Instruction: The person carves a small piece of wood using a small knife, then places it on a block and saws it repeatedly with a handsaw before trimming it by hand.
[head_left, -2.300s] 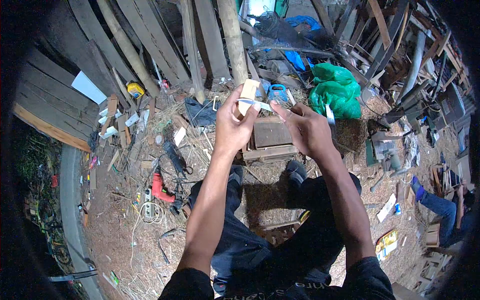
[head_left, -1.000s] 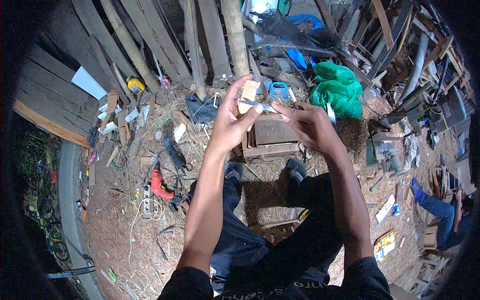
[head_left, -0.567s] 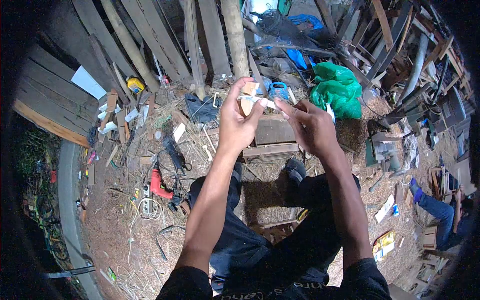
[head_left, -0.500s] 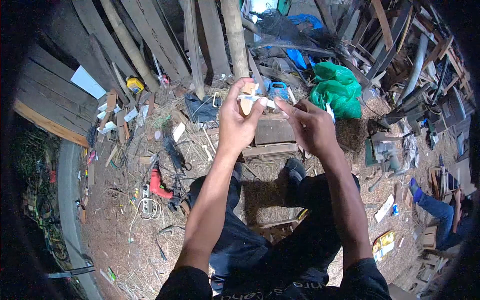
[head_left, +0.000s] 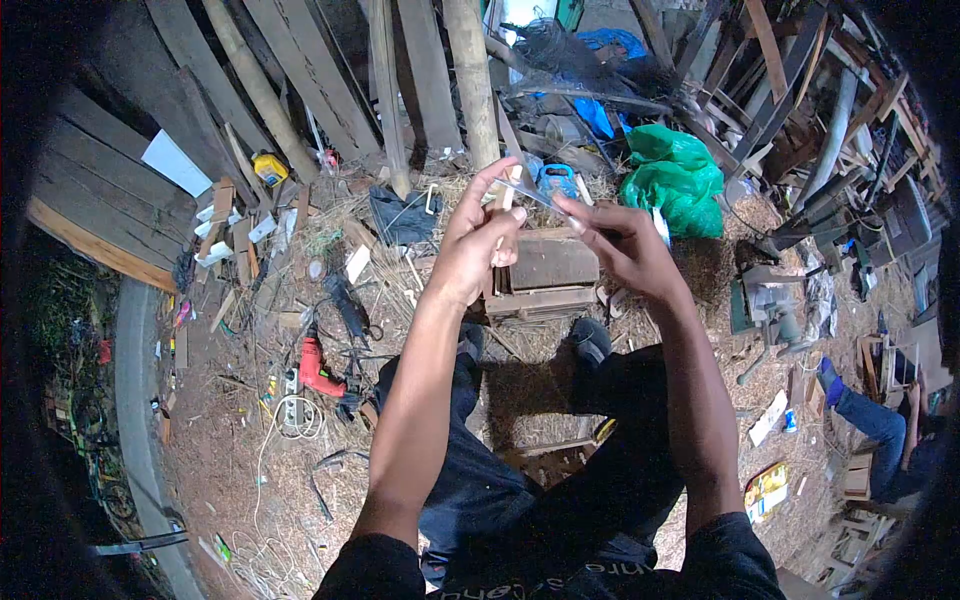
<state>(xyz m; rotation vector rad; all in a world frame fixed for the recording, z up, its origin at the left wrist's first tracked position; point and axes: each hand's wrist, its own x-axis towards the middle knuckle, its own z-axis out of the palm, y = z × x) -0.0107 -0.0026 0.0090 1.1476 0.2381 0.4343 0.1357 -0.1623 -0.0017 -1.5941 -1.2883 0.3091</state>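
Note:
My left hand point(head_left: 478, 240) is closed around a small pale piece of wood point(head_left: 506, 196), held up in front of me at chest height. A thin, shiny strip point(head_left: 537, 193) runs from that wood across to my right hand point(head_left: 632, 245). The strip's right end is pinched between my right thumb and forefinger. Whether it is tape, plastic or a blade I cannot tell. Below the hands lies a dark wooden block point(head_left: 552, 264) on stacked boards.
A red power drill point(head_left: 318, 368) and a white power strip point(head_left: 292, 408) with its cable lie on the left. A green plastic bag point(head_left: 675, 180) sits at the upper right. Another person's leg point(head_left: 868, 420) shows at the right. Wood scraps and shavings litter the ground.
My left hand has turned, and the wood in it is tilted differently. The strip now slants more steeply down to the right. My right hand has moved slightly lower.

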